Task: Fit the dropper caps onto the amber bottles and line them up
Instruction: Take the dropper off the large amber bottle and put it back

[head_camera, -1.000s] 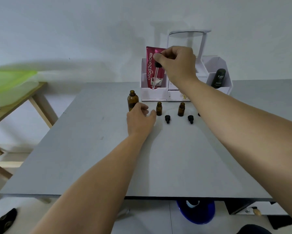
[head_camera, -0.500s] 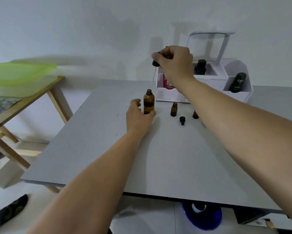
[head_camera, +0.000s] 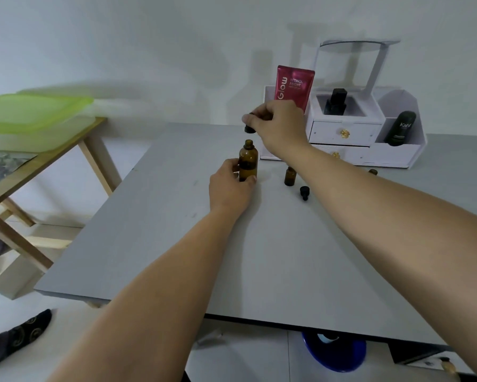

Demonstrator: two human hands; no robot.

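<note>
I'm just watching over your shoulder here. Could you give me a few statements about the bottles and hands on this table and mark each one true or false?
1. The left hand grips the large amber bottle standing on the grey table. True.
2. The right hand holds a black dropper cap above that bottle's mouth. True.
3. The large bottle is already capped. False: its neck is open, with the cap apart above it.
4. The small amber bottle lies on its side. False: it stands upright.
5. A loose black cap lies on the table beside the small bottle. True.
</note>
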